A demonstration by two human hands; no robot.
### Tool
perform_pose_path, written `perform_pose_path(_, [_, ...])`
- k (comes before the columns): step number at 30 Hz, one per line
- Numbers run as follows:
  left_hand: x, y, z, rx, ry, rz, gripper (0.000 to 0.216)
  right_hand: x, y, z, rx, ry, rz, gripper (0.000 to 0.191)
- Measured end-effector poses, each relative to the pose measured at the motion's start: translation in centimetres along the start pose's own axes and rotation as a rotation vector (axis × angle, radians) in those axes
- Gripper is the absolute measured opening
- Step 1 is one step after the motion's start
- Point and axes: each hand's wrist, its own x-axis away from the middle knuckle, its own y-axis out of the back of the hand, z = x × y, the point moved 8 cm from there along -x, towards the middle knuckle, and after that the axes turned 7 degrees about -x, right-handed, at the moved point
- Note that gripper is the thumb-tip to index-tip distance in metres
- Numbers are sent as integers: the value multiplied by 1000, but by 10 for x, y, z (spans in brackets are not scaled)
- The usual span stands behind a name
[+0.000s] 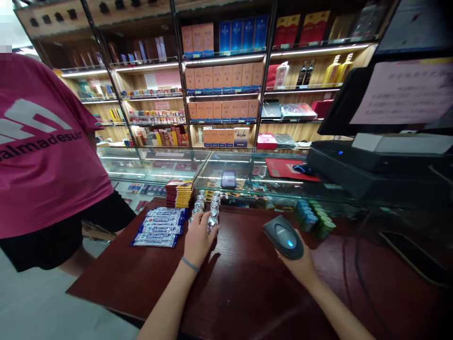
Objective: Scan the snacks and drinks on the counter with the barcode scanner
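My left hand (197, 241) reaches over the dark red counter (240, 288), its fingers curled onto a cluster of small silver cans (208, 208). My right hand (299, 264) grips a dark handheld barcode scanner (283, 236) with a blue light, held above the counter to the right of the cans. Several blue-and-white packets (161, 226) lie fanned out left of the cans, and a stack of red and yellow packs (180, 193) stands behind them.
A person in a pink T-shirt (42, 156) stands at the left of the counter. Green and blue rolls (313, 217) lie to the right. A till and screen (371, 160) fill the right side. A phone (228, 179) lies on the glass display case; stocked shelves (222, 80) stand behind.
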Motion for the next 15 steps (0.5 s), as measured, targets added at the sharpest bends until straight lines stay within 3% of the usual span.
perform_pose_path(8, [11,-20,-4,-78,46,148,41,6,-2,14,48,23,-50,44])
perform_pose_path(15, [13,-27,-10,-127,41,249,36,3,-5,14,28,89,54,41])
